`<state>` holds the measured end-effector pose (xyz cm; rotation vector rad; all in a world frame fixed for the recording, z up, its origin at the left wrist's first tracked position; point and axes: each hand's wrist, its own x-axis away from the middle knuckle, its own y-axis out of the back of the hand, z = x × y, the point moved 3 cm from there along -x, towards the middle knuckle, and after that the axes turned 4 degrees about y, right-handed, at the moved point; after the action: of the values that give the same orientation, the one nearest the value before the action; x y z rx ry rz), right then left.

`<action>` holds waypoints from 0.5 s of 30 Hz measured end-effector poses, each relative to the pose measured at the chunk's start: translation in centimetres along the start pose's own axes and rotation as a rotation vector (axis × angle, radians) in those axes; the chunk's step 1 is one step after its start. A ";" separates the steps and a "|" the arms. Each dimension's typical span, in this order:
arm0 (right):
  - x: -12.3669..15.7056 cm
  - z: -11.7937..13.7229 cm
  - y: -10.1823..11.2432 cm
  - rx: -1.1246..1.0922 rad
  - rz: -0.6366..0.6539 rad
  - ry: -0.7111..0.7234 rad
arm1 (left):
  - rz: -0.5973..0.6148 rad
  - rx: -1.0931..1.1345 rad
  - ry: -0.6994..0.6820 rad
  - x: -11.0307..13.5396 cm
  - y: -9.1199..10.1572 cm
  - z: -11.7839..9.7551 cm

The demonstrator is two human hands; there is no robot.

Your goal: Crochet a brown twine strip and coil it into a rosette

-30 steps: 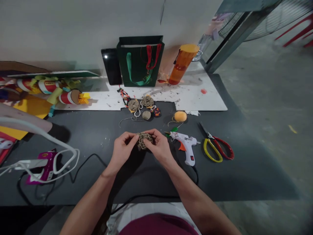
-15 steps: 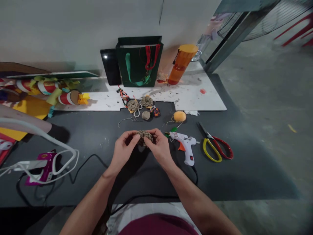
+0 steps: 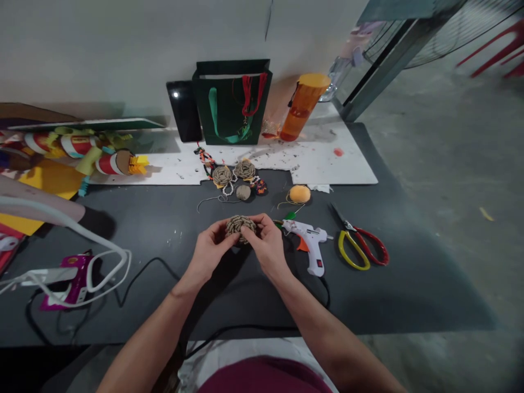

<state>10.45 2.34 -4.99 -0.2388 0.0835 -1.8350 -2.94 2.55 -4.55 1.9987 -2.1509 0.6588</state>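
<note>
A grey-brown coiled cord rosette (image 3: 238,222) is held up between both hands over the dark table. My left hand (image 3: 209,246) grips its left edge, the thumb along its lower front. My right hand (image 3: 267,243) pinches the right side, with the thumb pressed on the rosette's face. Two similar rosettes, one on the left (image 3: 222,176) and one on the right (image 3: 245,170), lie beyond the hands beside a small ball of grey cord (image 3: 243,192). Close to my right hand lies a white hot glue gun (image 3: 311,240) with an orange trigger.
Scissors (image 3: 356,240) with yellow and red handles lie at the right. A yellow yarn ball (image 3: 300,194) sits behind the glue gun. Along the wall stand a phone (image 3: 185,114), a green paper bag (image 3: 233,109) and an orange bottle (image 3: 303,109). A purple tool (image 3: 73,278) and cables occupy the left.
The rosette has tilted so more of its face shows. My left thumb has slid down from its front toward the lower edge; both hands still hold it.
</note>
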 end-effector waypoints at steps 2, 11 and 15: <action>0.0 -0.1 0.0 -0.026 0.000 -0.008 | 0.014 0.028 0.016 -0.1 0.0 0.2; 0.2 -0.5 -0.1 -0.065 -0.026 -0.021 | 0.025 0.060 0.018 -0.1 -0.3 0.5; 0.3 -0.6 -0.1 -0.069 -0.012 -0.031 | 0.042 0.086 0.045 0.0 -0.4 0.4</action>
<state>10.16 2.09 -5.50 -0.3166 0.1242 -1.8417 -2.48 2.39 -4.83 1.9647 -2.1795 0.8079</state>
